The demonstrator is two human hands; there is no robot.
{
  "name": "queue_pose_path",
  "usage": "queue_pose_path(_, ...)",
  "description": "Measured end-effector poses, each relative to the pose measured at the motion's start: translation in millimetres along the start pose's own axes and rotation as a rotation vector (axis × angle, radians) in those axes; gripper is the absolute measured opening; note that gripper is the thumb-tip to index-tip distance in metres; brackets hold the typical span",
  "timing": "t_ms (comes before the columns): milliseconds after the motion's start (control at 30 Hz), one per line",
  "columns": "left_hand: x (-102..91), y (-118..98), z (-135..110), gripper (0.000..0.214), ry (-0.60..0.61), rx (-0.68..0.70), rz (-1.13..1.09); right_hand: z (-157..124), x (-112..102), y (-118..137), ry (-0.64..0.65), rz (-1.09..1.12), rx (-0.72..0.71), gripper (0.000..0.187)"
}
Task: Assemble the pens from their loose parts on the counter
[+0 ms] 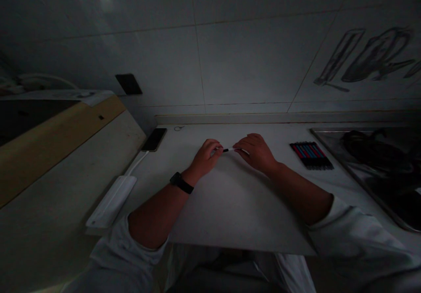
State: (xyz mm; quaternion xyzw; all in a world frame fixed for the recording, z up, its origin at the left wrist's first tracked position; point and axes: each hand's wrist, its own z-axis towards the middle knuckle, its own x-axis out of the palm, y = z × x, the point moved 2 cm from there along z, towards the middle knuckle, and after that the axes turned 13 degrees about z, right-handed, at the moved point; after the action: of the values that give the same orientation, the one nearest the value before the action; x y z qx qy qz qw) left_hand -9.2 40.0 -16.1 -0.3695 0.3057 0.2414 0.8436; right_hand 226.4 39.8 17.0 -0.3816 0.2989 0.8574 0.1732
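A thin white pen with a dark tip point(228, 150) is held between both my hands above the white countertop point(230, 201). My left hand point(206, 157), a dark watch on its wrist, is curled shut around one end. My right hand point(255, 151) pinches the other end. A flat pack of red and blue pens point(311, 155) lies to the right of my right hand.
A dark phone point(154, 139) lies at the counter's back left, cabled to a white power bank point(111, 201) at the left edge. A metal sink point(378, 170) holding dark items is on the right. A tiled wall stands behind. A wooden-edged surface sits at left.
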Motion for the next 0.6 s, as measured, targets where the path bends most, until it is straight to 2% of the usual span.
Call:
queue_pose_path(67,1.1,0.9,0.5,0.018,0.018,-0.014,0.028,-0.3,0.3,0.2,0.001,0.000,-0.009,0.024)
queue_pose_path(167,0.6,-0.5,-0.3,0.006,-0.009,0.006,0.034,-0.9,1.3,-0.8,-0.003,-0.011,-0.025,0.024)
queue_pose_path(267,-0.6,-2.5,-1.6,0.040,-0.032,0.046,-0.013,-1.2,2.1,-2.4,-0.018,-0.023,-0.045,0.022)
queue_pose_path(300,-0.7,-2.6,-1.7,0.044,-0.029,0.052,-0.028,-1.2,2.2,-2.7,-0.028,-0.029,-0.054,0.021)
queue_pose_path(333,-0.4,-2.4,-1.6,0.041,-0.022,0.056,-0.033,-1.3,2.3,-2.7,-0.037,-0.036,-0.064,0.020)
queue_pose_path(433,1.0,-0.6,-0.5,0.015,0.004,0.045,-0.001,-1.4,2.7,-1.5,-0.059,-0.055,-0.110,0.019)
queue_pose_path(533,1.1,-0.5,-0.3,0.007,-0.003,0.049,0.037,-1.3,3.2,0.1,-0.074,-0.063,-0.146,0.017)
queue_pose_path(567,0.7,-1.0,-0.7,0.009,-0.017,0.055,0.035,-1.2,3.3,0.3,-0.080,-0.064,-0.149,0.016)
queue_pose_path(600,0.3,-1.6,-1.3,0.020,-0.026,0.062,0.025,-1.1,3.3,0.5,-0.085,-0.065,-0.149,0.016)
